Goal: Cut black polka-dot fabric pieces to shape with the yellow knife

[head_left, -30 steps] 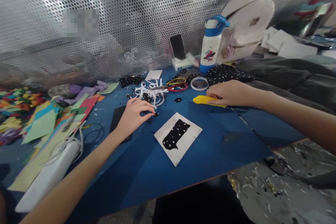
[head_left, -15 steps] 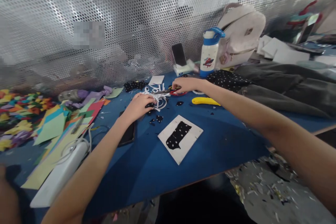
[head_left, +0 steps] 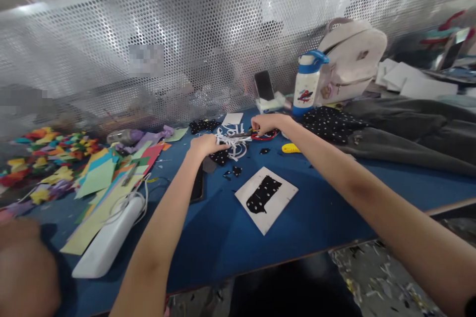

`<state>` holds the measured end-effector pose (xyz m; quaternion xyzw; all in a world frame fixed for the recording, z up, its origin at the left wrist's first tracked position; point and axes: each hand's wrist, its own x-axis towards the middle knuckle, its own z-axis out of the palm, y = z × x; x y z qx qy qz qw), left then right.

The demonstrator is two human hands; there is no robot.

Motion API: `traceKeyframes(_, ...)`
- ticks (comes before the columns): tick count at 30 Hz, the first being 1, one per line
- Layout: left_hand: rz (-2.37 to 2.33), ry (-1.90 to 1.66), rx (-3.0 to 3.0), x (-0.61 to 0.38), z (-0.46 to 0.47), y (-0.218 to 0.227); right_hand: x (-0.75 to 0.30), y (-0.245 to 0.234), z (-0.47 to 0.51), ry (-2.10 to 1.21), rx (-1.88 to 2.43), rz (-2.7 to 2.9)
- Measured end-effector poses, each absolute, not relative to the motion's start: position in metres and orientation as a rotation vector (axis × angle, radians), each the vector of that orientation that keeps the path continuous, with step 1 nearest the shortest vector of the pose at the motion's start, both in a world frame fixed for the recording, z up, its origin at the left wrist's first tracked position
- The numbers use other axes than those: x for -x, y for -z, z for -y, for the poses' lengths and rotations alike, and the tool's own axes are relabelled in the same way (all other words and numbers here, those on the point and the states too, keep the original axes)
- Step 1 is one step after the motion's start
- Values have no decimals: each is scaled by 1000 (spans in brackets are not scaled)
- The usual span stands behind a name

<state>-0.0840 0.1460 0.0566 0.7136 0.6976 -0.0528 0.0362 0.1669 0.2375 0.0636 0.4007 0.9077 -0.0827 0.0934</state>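
My left hand [head_left: 205, 146] is closed at the edge of a pile of white paper strips [head_left: 238, 149], its fingertips in the strips. Beneath it lies a black dotted fabric scrap [head_left: 220, 157]. My right hand [head_left: 267, 124] grips the red handle of a pair of scissors [head_left: 268, 135], whose dark blades point left over the pile. Nearer to me, a white square card [head_left: 283, 199] carries a black dotted boot-shaped piece [head_left: 263, 194]. Small black scraps [head_left: 237, 171] lie between card and pile. Just right of them is a yellow-handled cutter [head_left: 290, 148], partly behind my right forearm.
A white power strip [head_left: 107, 240], coloured paper [head_left: 98, 173] and a dark phone [head_left: 198, 185] lie at left. A blurred hand of another person [head_left: 28, 265] is at lower left. Behind stand a bottle [head_left: 306, 84] and a backpack [head_left: 353, 59]; dark trousers [head_left: 405, 129] spread right.
The view has shifted, so everything sits further right. My left hand has moved from over the black scrap onto the white strips and closed. The other person's hand has come further into view.
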Motion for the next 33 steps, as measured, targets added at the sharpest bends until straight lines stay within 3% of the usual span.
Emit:
traceKeyframes(8,-1990,82,-2079,88,-155,-55,-167,-58,-233,165,-1280,-2589)
traceKeyframes(16,-1817,-157,-2033,112,-150,-79,-179,-65,-242,157,-1481,-2875)
traceKeyframes(22,-1736,-417,-1984,116,-143,-93,-179,-71,-245,405,-1637,-3134)
traceKeyframes(28,-1610,-727,-1851,107,-141,-95,-149,-80,-221,836,-1413,-3327)
traceKeyframes(33,-1511,-847,-1750,97,-140,-94,-128,-83,-205,732,-1385,-3360)
